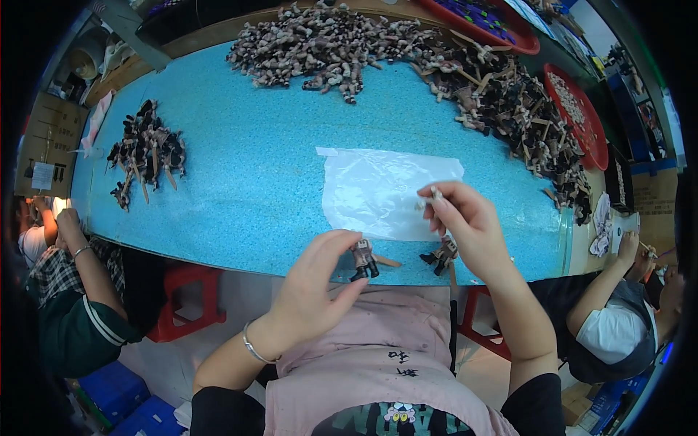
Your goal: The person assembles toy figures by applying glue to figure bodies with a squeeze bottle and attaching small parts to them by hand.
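Note:
Between the thumb and fingers of my left hand (309, 283) a small figurine (363, 256) with dark boots is held upright at the table's near edge. My right hand (469, 221) is raised to its right, fingertips pinched on a small pale piece (435, 194) too small to name. Beneath that hand, another dark-booted figurine (442, 254) lies by the edge, partly covered by the hand. A flat wooden stick (387, 261) sticks out beside the held figurine. Under my right fingertips a translucent white plastic sheet (363, 189) is spread on the blue table (240, 160).
A heap of pale figurines (305, 51) covers the far side. Darker figurines with wooden sticks (520, 109) line the right, and a smaller cluster (149, 149) is at left. Red trays (600, 149) hold small parts. Other people sit at both sides, near red stools (187, 301).

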`<state>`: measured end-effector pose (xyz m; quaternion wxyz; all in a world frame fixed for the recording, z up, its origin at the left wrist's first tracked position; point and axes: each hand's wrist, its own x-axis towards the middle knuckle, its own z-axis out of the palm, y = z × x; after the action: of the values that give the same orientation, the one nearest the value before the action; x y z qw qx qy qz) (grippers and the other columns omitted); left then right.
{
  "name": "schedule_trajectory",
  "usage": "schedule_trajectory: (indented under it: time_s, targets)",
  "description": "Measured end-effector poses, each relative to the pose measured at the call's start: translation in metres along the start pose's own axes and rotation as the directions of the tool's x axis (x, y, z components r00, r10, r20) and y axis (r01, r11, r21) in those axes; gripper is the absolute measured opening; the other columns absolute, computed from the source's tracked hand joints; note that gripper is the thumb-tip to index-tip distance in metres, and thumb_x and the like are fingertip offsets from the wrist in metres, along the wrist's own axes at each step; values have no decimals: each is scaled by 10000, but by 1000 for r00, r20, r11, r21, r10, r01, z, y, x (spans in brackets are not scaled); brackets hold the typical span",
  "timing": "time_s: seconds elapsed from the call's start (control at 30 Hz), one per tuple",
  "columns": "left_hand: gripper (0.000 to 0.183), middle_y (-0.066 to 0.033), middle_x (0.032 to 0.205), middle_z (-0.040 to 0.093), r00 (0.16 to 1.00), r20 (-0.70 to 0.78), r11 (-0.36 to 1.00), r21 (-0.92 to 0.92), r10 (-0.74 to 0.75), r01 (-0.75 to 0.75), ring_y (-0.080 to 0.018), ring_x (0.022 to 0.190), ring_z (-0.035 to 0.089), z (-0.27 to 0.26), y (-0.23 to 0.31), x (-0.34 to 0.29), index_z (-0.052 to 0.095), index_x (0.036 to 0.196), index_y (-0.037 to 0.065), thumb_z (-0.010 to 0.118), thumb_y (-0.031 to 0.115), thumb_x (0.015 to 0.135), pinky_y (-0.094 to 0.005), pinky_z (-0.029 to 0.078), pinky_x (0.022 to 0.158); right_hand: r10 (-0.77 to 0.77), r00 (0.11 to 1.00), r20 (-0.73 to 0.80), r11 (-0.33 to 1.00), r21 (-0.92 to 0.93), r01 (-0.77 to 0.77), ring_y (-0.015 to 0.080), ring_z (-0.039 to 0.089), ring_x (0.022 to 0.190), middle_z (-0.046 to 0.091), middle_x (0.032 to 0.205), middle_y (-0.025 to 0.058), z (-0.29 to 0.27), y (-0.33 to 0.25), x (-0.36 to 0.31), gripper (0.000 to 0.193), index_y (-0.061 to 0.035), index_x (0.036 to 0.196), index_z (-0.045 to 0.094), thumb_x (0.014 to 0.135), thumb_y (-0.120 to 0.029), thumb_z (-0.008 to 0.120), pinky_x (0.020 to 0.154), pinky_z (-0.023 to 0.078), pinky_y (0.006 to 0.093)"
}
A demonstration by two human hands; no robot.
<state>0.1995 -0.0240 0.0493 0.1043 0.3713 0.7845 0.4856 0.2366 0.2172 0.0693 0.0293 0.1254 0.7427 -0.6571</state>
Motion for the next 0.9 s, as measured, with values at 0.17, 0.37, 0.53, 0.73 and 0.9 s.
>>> schedule_trajectory:
  time_s: [0.17, 0.37, 0.53, 0.73, 0.9]
  targets:
    - [537, -162, 1131, 561, 980, 106, 979, -99, -168, 179, -255, 989, 604, -9, -2, -7, 506, 1214, -10, 721, 34, 724, -333, 494, 860, 43, 993, 114, 992, 109, -56, 109, 551, 828, 583, 971, 71, 25, 5, -34, 247, 30, 1112, 617, 951, -106, 487, 747, 451, 243]
    - [483, -150, 1069, 552, 985, 109, 980, -132, -134, 148, -276, 964, 582, -6, -3, -4, 505, 1194, 8, 703, 85, 761, -352, 481, 844, -144, 967, 208, 989, -9, 149, 139, 572, 865, 581, 1037, 83, 45, 9, -41, 260, 10, 1088, 639, 830, 19, 606, 800, 470, 271]
    - [485, -148, 1058, 546, 984, 128, 980, -137, -126, 143, -272, 961, 579, -6, -3, -3, 510, 1187, 10, 707, 72, 748, -351, 484, 833, -163, 950, 267, 977, -91, 194, 144, 578, 860, 581, 1046, 88, 52, 11, -36, 294, -18, 1084, 649, 793, 25, 644, 778, 478, 264]
    - [480, -150, 1056, 545, 986, 120, 983, -125, -118, 133, -281, 960, 576, -7, -3, -4, 514, 1176, 15, 713, 78, 743, -356, 486, 826, -129, 958, 256, 985, -79, 153, 142, 577, 874, 577, 1041, 80, 54, 14, -31, 277, -18, 1063, 657, 790, 24, 657, 767, 476, 255]
    - [472, -151, 1061, 550, 986, 126, 984, -123, -113, 128, -296, 983, 562, -7, -4, -4, 520, 1154, 9, 724, 87, 736, -365, 478, 836, -140, 961, 239, 978, -117, 171, 136, 574, 873, 573, 1037, 74, 56, 14, -33, 268, -27, 1050, 666, 787, 25, 659, 755, 471, 251]
